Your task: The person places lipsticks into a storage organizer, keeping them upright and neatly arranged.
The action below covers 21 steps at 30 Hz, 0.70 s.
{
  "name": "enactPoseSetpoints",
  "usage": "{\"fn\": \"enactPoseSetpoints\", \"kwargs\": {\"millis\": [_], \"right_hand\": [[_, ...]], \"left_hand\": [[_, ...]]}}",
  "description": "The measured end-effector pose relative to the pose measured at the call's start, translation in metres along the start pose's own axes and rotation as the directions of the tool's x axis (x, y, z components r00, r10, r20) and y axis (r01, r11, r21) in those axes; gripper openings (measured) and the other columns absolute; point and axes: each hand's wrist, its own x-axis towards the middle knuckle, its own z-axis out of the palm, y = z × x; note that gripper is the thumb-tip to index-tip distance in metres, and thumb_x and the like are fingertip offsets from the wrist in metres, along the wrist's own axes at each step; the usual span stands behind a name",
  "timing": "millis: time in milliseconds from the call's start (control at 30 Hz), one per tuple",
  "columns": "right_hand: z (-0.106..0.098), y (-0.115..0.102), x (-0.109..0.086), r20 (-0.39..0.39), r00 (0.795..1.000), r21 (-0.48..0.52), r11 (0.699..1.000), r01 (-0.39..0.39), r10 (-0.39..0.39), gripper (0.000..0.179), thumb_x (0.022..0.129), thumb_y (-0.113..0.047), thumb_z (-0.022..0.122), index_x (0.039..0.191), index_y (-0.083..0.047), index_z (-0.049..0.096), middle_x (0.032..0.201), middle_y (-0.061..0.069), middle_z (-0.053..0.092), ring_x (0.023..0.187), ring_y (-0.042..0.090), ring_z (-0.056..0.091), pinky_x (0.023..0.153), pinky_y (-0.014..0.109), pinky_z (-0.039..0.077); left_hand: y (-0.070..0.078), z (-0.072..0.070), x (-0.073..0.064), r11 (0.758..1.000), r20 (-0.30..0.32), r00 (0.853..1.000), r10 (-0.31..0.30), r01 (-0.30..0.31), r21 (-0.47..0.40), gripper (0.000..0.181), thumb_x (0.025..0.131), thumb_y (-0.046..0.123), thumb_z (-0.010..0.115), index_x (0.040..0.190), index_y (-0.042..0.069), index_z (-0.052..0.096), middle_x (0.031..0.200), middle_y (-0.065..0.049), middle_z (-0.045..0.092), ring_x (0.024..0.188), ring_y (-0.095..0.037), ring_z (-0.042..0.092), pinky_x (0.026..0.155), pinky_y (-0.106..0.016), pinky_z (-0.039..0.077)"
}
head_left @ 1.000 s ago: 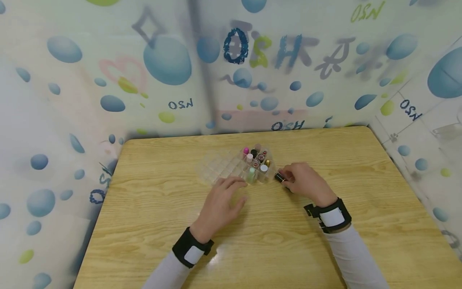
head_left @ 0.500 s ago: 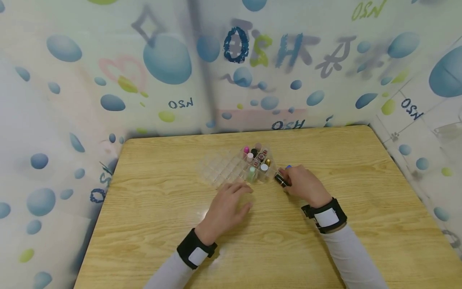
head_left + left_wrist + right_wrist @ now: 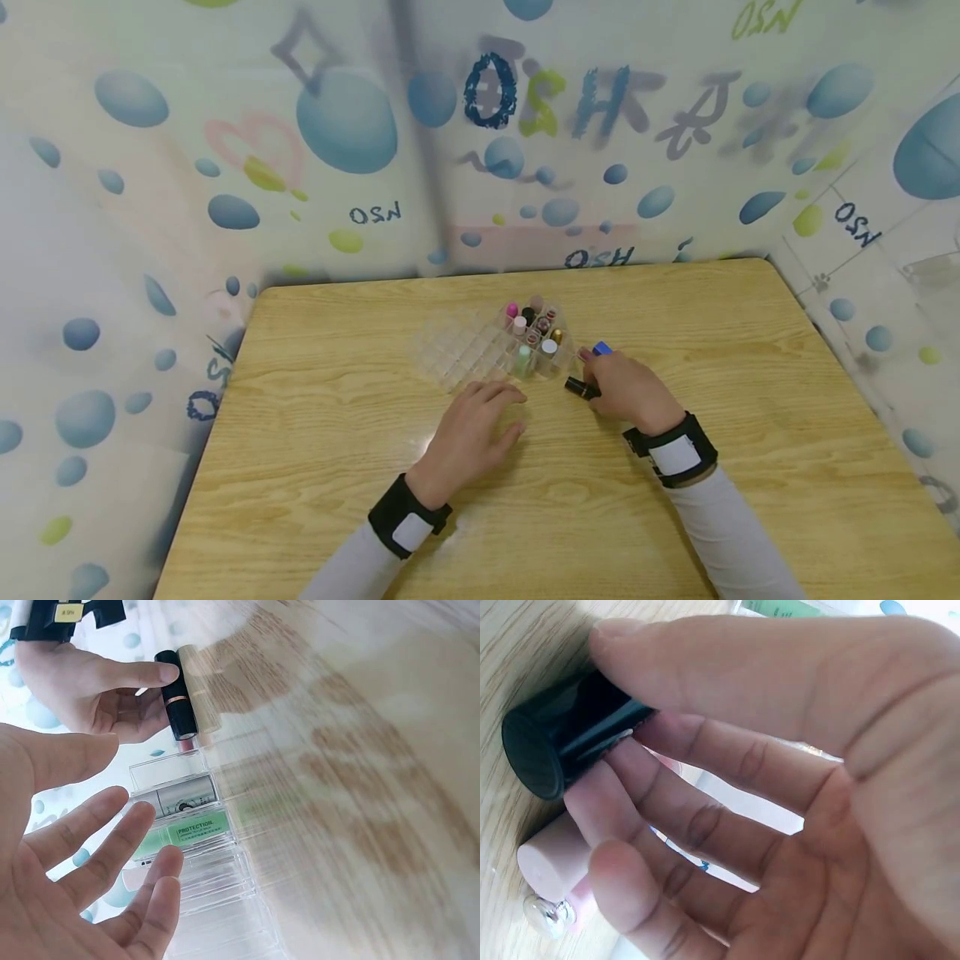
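The right hand pinches a glossy black cylindrical tube between thumb and fingers, just beyond the right, near corner of a clear plastic compartment organizer on the wood-grain tabletop. The left hand, loosely spread and empty, hovers near the organizer's near side.

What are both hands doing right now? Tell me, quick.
Left hand: open, fingers relaxed, holding nothing.
Right hand: closed, holding a black tube between thumb and fingers.
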Motion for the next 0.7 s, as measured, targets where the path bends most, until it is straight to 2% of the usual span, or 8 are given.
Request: {"fn": "enactPoseSetpoints", "kwargs": {"millis": [133,300,500,600,700], "right_hand": [[0.0,-0.002,0.0,0.007,1.0,-0.019,1.0,-0.002,0.002,0.014,0.08,-0.005,0.082,0.078,-0.01,0.068,0.071,0.002,0.057,0.064,0.017,0.051,0.055,0.03,0.04],[-0.002,-0.004,-0.002,0.017,1.0,-0.036,0.999,-0.007,0.008,0.008,0.084,-0.005,0.079,0.085,-0.009,0.071,0.076,0.003,0.06,0.064,0.018,0.053,0.055,0.031,0.041],[-0.004,-0.012,-0.004,0.016,1.0,-0.047,0.999,0.016,-0.015,0.013,0.085,-0.007,0.078,0.098,-0.006,0.077,0.092,0.008,0.072,0.068,0.017,0.058,0.056,0.031,0.046],[-0.005,-0.018,-0.006,-0.001,0.999,-0.068,0.996,0.051,-0.052,0.016,0.084,-0.008,0.079,0.101,-0.005,0.077,0.111,0.016,0.075,0.088,0.027,0.071,0.06,0.033,0.051],[-0.004,-0.024,-0.008,-0.032,0.995,-0.098,0.991,0.091,-0.094,0.018,0.084,-0.01,0.081,0.101,-0.006,0.077,0.118,0.017,0.075,0.113,0.036,0.069,0.07,0.038,0.056]], "left_hand": [[0.0,0.0,0.0,1.0,0.005,1.0,-0.004,0.003,0.002,0.034,0.091,0.025,0.077,0.122,0.013,0.072,0.125,-0.003,0.071,0.116,-0.024,0.063,0.102,-0.04,0.05],[0.0,-0.001,0.0,1.0,0.026,0.999,-0.02,0.02,-0.005,0.034,0.092,0.026,0.076,0.124,0.013,0.071,0.127,-0.002,0.07,0.117,-0.023,0.062,0.103,-0.039,0.05],[-0.001,0.0,0.001,1.0,0.012,1.0,-0.004,0.004,0.014,0.035,0.091,0.025,0.077,0.123,0.013,0.072,0.126,-0.003,0.071,0.116,-0.024,0.063,0.102,-0.04,0.05],[-0.002,0.0,0.001,1.0,0.011,1.0,-0.001,0.001,0.024,0.035,0.091,0.024,0.078,0.123,0.012,0.072,0.125,-0.003,0.071,0.116,-0.024,0.063,0.102,-0.04,0.051],[-0.003,0.0,0.001,1.0,0.007,1.0,0.002,-0.002,0.027,0.035,0.09,0.024,0.078,0.123,0.013,0.071,0.125,-0.003,0.071,0.116,-0.024,0.063,0.101,-0.04,0.051]]}}
